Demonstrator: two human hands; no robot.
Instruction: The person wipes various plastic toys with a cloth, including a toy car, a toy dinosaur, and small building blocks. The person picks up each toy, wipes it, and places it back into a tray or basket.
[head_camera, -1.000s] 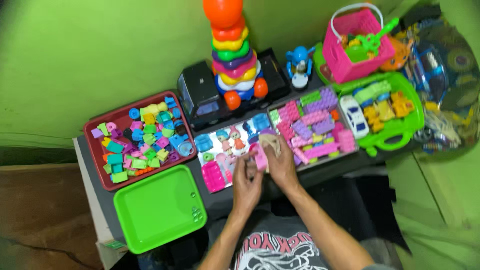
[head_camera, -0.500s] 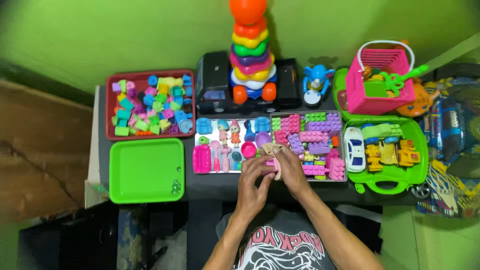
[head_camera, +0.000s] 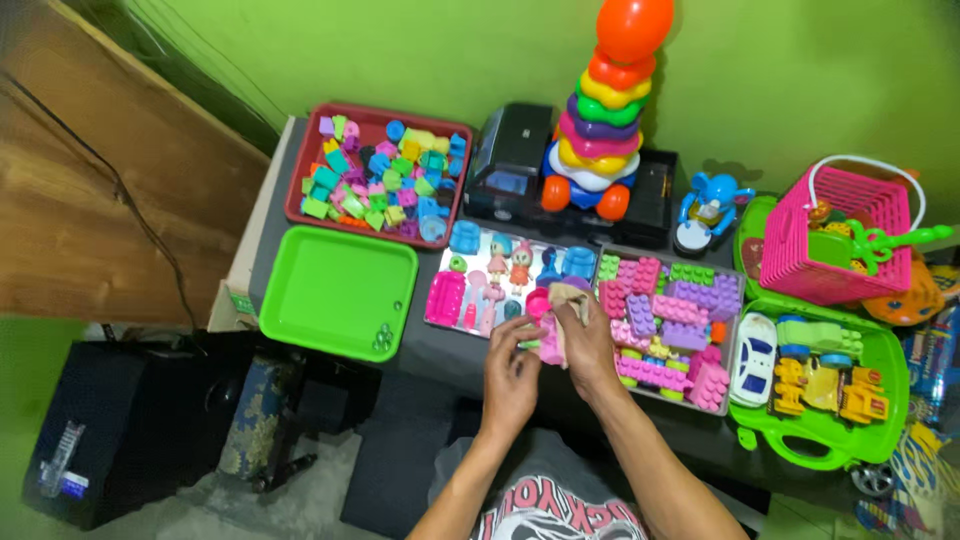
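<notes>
both hands (head_camera: 550, 345) seemingly pinch pink toy (head_camera: 551, 340) between.

Since a second ago the view has swung: the green tray (head_camera: 338, 292) sits left of centre. Both hands, the left hand (head_camera: 512, 372) and right hand (head_camera: 588, 345), have come together at lower centre around a pink toy (head_camera: 551, 338).

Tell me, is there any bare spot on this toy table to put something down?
The green tray is nearly bare, with only a few small bits in its near right corner. A dark strip of table runs between that tray and the left hand. Everything right of the right hand is crowded: the tray of pastel blocks, the green case of vehicles, the pink basket.
</notes>
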